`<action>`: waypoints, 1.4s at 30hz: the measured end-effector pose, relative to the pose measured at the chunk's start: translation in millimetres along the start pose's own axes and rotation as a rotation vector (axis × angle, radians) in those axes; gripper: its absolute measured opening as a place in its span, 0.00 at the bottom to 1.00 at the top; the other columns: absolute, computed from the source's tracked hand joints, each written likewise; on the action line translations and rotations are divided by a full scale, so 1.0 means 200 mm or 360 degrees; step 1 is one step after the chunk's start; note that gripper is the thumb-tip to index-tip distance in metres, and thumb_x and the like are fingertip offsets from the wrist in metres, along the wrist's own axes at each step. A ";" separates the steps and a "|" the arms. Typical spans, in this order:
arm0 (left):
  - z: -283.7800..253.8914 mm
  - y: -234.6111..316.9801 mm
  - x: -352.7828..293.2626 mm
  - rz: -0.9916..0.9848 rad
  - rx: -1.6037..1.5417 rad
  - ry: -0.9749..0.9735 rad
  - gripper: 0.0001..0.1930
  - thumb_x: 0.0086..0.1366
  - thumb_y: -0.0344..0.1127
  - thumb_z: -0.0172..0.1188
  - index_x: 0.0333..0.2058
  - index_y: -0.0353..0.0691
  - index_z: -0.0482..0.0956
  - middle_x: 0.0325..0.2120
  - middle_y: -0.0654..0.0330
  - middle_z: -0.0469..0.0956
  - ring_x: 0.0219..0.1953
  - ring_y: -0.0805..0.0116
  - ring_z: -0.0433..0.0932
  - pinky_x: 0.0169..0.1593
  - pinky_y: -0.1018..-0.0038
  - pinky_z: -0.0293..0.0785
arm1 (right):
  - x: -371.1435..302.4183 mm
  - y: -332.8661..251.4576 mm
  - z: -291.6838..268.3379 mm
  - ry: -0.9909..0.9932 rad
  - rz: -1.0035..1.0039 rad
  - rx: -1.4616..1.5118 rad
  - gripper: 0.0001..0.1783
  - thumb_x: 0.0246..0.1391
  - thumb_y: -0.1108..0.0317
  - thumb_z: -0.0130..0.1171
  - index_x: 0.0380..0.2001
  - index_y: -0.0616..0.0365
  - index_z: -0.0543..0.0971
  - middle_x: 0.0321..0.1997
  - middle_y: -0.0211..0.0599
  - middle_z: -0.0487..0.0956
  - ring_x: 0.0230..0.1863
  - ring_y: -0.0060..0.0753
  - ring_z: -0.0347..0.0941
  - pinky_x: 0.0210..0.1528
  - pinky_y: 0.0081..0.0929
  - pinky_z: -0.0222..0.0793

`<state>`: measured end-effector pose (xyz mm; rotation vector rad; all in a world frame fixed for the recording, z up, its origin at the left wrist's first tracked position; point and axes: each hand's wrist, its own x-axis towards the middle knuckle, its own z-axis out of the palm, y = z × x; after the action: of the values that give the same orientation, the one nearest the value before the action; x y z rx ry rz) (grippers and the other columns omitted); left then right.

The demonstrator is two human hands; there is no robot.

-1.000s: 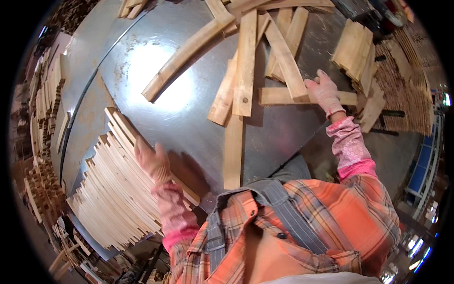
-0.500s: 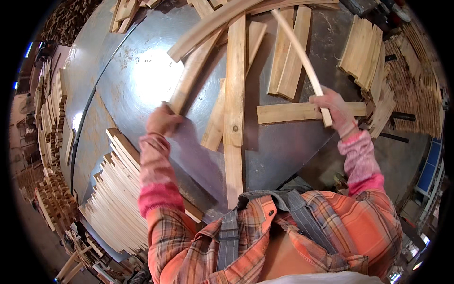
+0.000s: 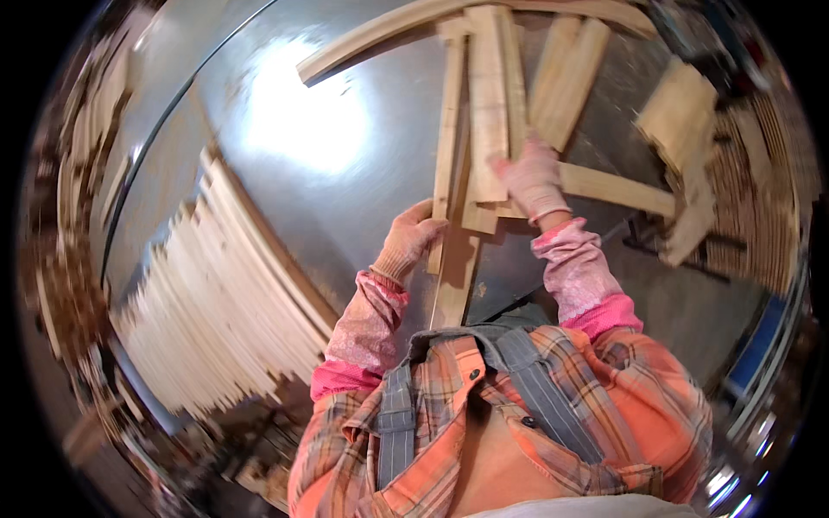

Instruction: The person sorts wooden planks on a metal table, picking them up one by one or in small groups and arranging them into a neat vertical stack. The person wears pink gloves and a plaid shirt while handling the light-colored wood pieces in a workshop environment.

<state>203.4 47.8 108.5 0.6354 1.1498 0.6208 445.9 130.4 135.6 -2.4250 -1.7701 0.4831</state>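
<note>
A loose pile of pale wooden slats lies in front of me on a grey metal table (image 3: 302, 194). My left hand (image 3: 410, 242), gloved, closes on the lower end of a narrow wooden slat (image 3: 449, 129) at the pile's left side. My right hand (image 3: 531, 181), also gloved and slightly blurred, grips a wooden board (image 3: 488, 78) by its right edge near the lower end. Under them, another slat (image 3: 455, 289) points toward my body. Fingertips of both hands are partly hidden.
A long curved wooden piece (image 3: 371, 43) arches across the far side. Two slats (image 3: 566, 78) and a crosswise slat (image 3: 617, 188) lie to the right. At left stands a dense row of slats (image 3: 224, 293). A dark cable (image 3: 164, 116) crosses the table; more stacked wood (image 3: 756, 198) sits far right.
My hands have come together over the pile. The thin slat is no longer raised in my right hand. The slats in the middle now lie closer together, and the curved piece lies farther away.
</note>
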 end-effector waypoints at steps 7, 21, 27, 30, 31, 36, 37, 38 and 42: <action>-0.29 -0.14 -0.67 0.0075 0.0876 0.0751 0.36 0.62 0.44 0.67 0.67 0.39 0.70 0.52 0.48 0.82 0.53 0.60 0.82 0.58 0.69 0.76 | 0.17 -0.17 0.06 -0.0055 0.0195 0.0197 0.64 0.41 0.47 0.79 0.70 0.77 0.57 0.64 0.67 0.75 0.64 0.58 0.75 0.64 0.40 0.72; -0.41 -0.37 -0.92 -0.0067 0.0679 0.1252 0.36 0.71 0.51 0.55 0.67 0.29 0.64 0.47 0.32 0.81 0.53 0.33 0.79 0.58 0.52 0.75 | -0.59 -0.53 0.25 -0.0446 -0.0479 0.0521 0.36 0.47 0.59 0.76 0.57 0.64 0.74 0.49 0.55 0.83 0.51 0.55 0.82 0.55 0.45 0.77; -0.46 -0.18 -1.04 -0.0272 0.1113 0.1062 0.23 0.70 0.45 0.57 0.53 0.32 0.80 0.37 0.43 0.84 0.44 0.42 0.83 0.51 0.56 0.78 | -0.89 -1.05 0.50 -0.1310 -0.0516 0.0436 0.49 0.57 0.49 0.66 0.74 0.60 0.59 0.68 0.59 0.71 0.70 0.54 0.68 0.71 0.44 0.64; -0.50 -0.23 -1.11 0.0174 0.0980 0.1509 0.26 0.68 0.47 0.59 0.59 0.38 0.78 0.43 0.44 0.84 0.45 0.42 0.84 0.52 0.53 0.78 | -1.00 -1.13 0.52 -0.1322 -0.0907 0.0213 0.50 0.60 0.44 0.58 0.77 0.60 0.55 0.69 0.60 0.70 0.71 0.55 0.66 0.73 0.44 0.62; -0.50 -0.19 -1.10 0.0154 0.1118 0.1493 0.30 0.66 0.46 0.62 0.62 0.37 0.75 0.52 0.43 0.80 0.52 0.44 0.81 0.57 0.55 0.76 | -0.95 -1.06 0.57 -0.1320 -0.1043 0.0318 0.49 0.60 0.45 0.59 0.76 0.60 0.57 0.69 0.60 0.70 0.71 0.55 0.66 0.74 0.44 0.61; -0.50 -0.29 -0.91 0.0547 0.1725 0.1523 0.37 0.61 0.48 0.65 0.65 0.33 0.69 0.63 0.43 0.70 0.68 0.40 0.64 0.72 0.52 0.58 | -0.76 -0.71 0.35 -0.1042 -0.0990 0.0143 0.44 0.59 0.48 0.61 0.73 0.61 0.64 0.70 0.60 0.70 0.72 0.55 0.66 0.73 0.44 0.62; -0.47 -0.30 -0.89 0.0540 0.1860 0.1539 0.37 0.61 0.47 0.66 0.65 0.33 0.69 0.63 0.42 0.71 0.67 0.40 0.66 0.72 0.53 0.60 | -0.70 -0.60 0.23 -0.0819 -0.0777 0.0114 0.42 0.59 0.49 0.61 0.72 0.61 0.66 0.70 0.59 0.70 0.72 0.54 0.66 0.73 0.43 0.62; -0.45 -0.31 -0.86 0.0549 0.2002 0.1549 0.37 0.60 0.47 0.66 0.64 0.32 0.70 0.62 0.42 0.71 0.66 0.40 0.67 0.71 0.55 0.61 | -0.59 -0.43 0.19 -0.0622 -0.0641 0.0088 0.42 0.59 0.50 0.62 0.71 0.61 0.66 0.70 0.58 0.71 0.71 0.54 0.67 0.73 0.43 0.62; -0.66 -0.31 -0.78 0.0666 0.1970 0.1626 0.34 0.55 0.41 0.67 0.60 0.34 0.74 0.59 0.43 0.74 0.65 0.41 0.69 0.68 0.55 0.65 | -0.18 0.11 0.03 -0.0197 -0.0103 -0.0313 0.35 0.57 0.59 0.62 0.67 0.59 0.71 0.64 0.58 0.76 0.66 0.57 0.72 0.67 0.46 0.69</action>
<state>40.0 -90.1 123.7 1.7520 2.4214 0.5267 454.5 88.8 131.5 -2.5042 -2.0296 0.4829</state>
